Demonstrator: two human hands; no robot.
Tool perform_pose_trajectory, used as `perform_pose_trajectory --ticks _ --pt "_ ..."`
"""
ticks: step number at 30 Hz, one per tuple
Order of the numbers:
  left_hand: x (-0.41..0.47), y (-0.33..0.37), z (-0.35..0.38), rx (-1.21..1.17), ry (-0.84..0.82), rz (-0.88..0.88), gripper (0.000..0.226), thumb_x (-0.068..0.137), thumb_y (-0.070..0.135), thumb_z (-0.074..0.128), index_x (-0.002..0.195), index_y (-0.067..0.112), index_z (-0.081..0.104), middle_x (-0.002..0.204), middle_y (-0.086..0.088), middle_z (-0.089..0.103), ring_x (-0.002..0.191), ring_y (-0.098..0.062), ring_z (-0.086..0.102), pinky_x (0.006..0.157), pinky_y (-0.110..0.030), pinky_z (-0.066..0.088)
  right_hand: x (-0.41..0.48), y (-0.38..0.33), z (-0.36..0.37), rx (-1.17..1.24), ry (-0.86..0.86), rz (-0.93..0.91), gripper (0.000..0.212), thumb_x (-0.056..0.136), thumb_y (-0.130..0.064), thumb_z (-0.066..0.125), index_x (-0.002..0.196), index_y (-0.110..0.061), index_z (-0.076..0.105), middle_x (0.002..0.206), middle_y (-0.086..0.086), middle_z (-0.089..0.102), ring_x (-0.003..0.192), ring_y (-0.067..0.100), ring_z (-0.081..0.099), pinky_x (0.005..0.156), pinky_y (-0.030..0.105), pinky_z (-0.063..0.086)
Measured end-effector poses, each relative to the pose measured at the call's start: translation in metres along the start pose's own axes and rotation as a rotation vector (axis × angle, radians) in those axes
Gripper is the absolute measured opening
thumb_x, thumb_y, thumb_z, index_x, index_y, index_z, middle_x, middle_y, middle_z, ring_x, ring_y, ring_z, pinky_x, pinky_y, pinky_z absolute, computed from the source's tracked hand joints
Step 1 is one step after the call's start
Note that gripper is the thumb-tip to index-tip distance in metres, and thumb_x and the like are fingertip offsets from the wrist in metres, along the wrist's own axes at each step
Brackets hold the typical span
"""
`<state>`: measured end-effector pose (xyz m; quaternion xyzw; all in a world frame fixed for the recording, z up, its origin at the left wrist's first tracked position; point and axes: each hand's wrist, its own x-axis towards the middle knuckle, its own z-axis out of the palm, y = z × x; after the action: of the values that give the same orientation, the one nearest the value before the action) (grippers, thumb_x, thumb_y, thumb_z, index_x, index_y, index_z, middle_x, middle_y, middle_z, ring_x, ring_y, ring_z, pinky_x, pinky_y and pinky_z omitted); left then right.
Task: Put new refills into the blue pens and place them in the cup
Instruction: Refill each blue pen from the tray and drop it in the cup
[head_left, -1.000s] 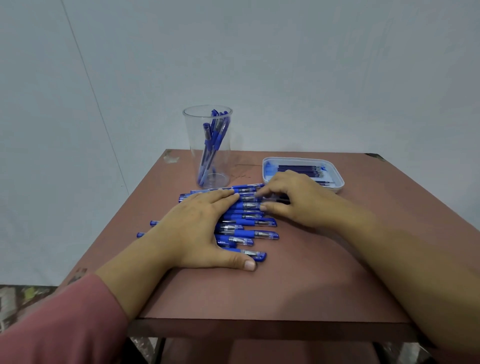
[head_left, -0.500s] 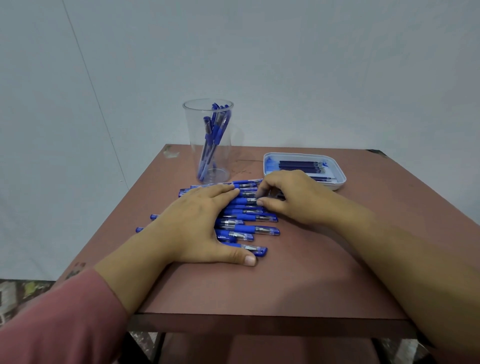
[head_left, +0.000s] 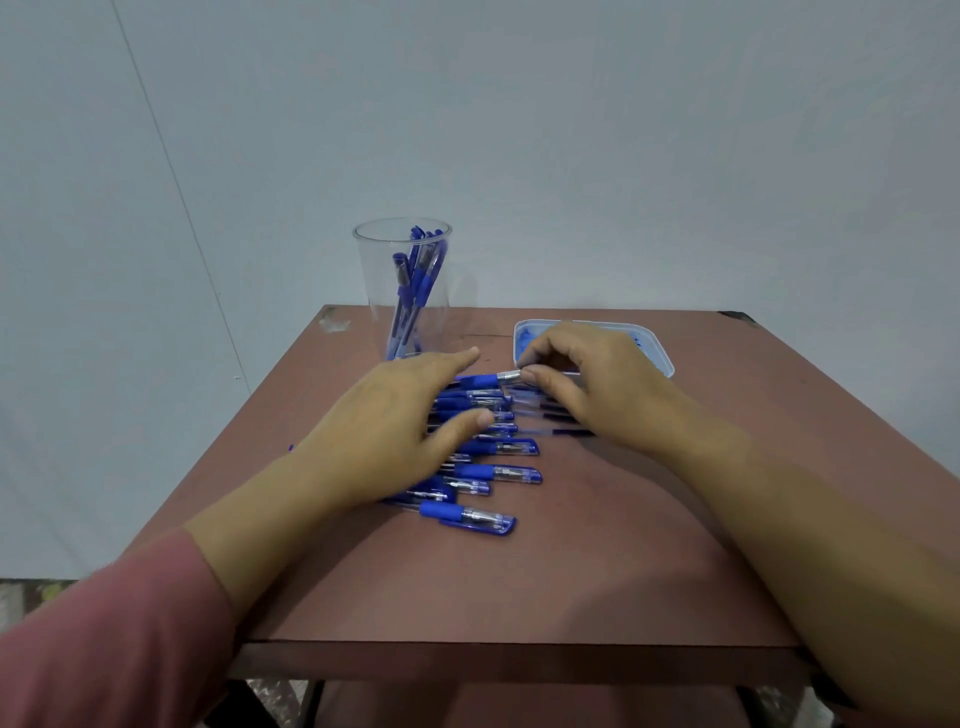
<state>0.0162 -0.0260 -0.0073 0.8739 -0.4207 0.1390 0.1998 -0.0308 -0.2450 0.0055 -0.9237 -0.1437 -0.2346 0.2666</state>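
On the near table (head_left: 571, 597), closest pen (head_left: 467, 517): is lying capped and untouched, first in a row of pens (head_left: 498, 447) running away from the person.
Left hand (head_left: 395, 415): is spreading flat over the middle of the row, fingers straight, gripping nothing; whether it is pressing down I cannot tell.
Right hand (head_left: 597, 384): is pinching the silver tip (head_left: 509, 375) of the far pen (head_left: 480, 381) between thumb and forefinger.
Step in hand: probably opening that pen at the tip. It is going best with the left hand steadying the barrel and the right turning only the tip, lifting little so the neighbours are not rolling.
Tray (head_left: 667, 358): is sitting just behind the right hand, its contents mostly hidden.
Cup (head_left: 402, 291): is standing upright at the far left, holding several pens, and is waiting for this one.
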Motion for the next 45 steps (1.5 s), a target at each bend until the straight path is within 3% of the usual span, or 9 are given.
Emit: perform_pose_trajectory --ticks 4,8,13,17,25,30,34,40,45 --pt "0.027 0.001 -0.009 -0.077 -0.014 -0.015 0.039 0.09 0.037 0.063 0.129 0.034 0.057 0.107 0.012 0.069 0.097 0.001 0.062 0.087 -0.014 0.047 -0.001 0.002 -0.004 -0.016 0.083 -0.043 0.007 0.09 -0.015 0.065 0.093 -0.021 0.066 0.083 -0.023 0.058 0.086 -0.004 0.057 0.077 0.008 0.042" --pt "0.046 0.002 -0.011 -0.127 -0.019 0.015 0.024 0.09 0.034 0.063 0.114 0.033 0.066 0.087 0.023 0.064 0.084 0.008 0.059 0.07 -0.004 0.045 0.0 0.011 -0.005 -0.041 0.12 -0.05 0.012 0.088 -0.022 0.067 0.097 -0.028 0.064 0.089 -0.018 0.059 0.087 -0.006 0.056 0.076 0.005 0.04" --pt "0.045 -0.005 0.004 -0.168 0.087 0.076 0.027 0.088 0.04 0.061 0.114 0.035 0.066 0.094 0.02 0.067 0.082 0.003 0.06 0.071 -0.018 0.051 0.002 0.018 -0.001 -0.039 0.144 -0.08 0.012 0.087 -0.021 0.069 0.097 -0.025 0.068 0.087 -0.027 0.058 0.084 -0.01 0.057 0.076 0.005 0.04" --pt "0.042 -0.007 0.009 -0.177 0.121 0.072 0.033 0.08 0.052 0.065 0.11 0.04 0.065 0.084 0.024 0.062 0.074 0.008 0.055 0.061 -0.006 0.04 0.003 0.016 0.001 -0.002 0.151 -0.101 0.02 0.086 -0.022 0.071 0.091 -0.037 0.059 0.083 -0.028 0.059 0.083 -0.006 0.059 0.072 0.006 0.041" --pt "0.041 -0.01 0.012 -0.305 0.105 0.076 0.019 0.089 0.028 0.065 0.108 0.028 0.067 0.074 0.037 0.055 0.06 0.004 0.052 0.055 -0.005 0.036 0.007 0.014 0.007 0.009 0.166 -0.147 0.015 0.084 -0.021 0.067 0.089 -0.032 0.058 0.082 -0.03 0.055 0.083 0.001 0.058 0.071 0.003 0.04" --pt "0.041 -0.011 0.012 -0.383 0.08 0.069 0.021 0.091 0.025 0.062 0.107 0.039 0.064 0.071 0.031 0.058 0.053 -0.004 0.047 0.053 -0.008 0.038 0.008 0.016 0.003 -0.02 0.166 -0.153 0.008 0.083 -0.023 0.064 0.088 -0.016 0.066 0.082 -0.032 0.053 0.079 -0.016 0.054 0.07 0.002 0.038" --pt "0.038 -0.016 0.008 -0.381 0.085 0.068 0.029 0.091 0.022 0.062 0.111 0.042 0.062 0.067 0.03 0.059 0.054 -0.005 0.047 0.054 -0.008 0.039 0.005 0.026 -0.016 -0.029 0.172 -0.062 0.006 0.085 -0.015 0.07 0.088 -0.009 0.068 0.084 -0.027 0.059 0.081 -0.01 0.059 0.069 0.003 0.04" --pt "0.038 -0.024 0.003 -0.212 0.052 0.069 0.029 0.079 0.049 0.063 0.108 0.046 0.065 0.075 0.016 0.068 0.069 -0.005 0.061 0.062 -0.019 0.051 0.0 0.035 -0.02 -0.095 -0.094 0.041 0.004 0.084 -0.029 0.07 0.084 -0.031 0.067 0.085 -0.018 0.066 0.086 0.001 0.059 0.078 0.014 0.042" --pt "0.037 -0.026 0.0 -0.177 0.04 0.104 0.032 0.087 0.028 0.067 0.117 0.039 0.065 0.089 0.03 0.063 0.087 0.006 0.06 0.07 -0.009 0.049 -0.001 0.035 -0.01 -0.163 -0.246 0.043 0.006 0.082 -0.041 0.068 0.084 -0.035 0.068 0.081 -0.02 0.062 0.086 0.0 0.055 0.074 0.022 0.044"
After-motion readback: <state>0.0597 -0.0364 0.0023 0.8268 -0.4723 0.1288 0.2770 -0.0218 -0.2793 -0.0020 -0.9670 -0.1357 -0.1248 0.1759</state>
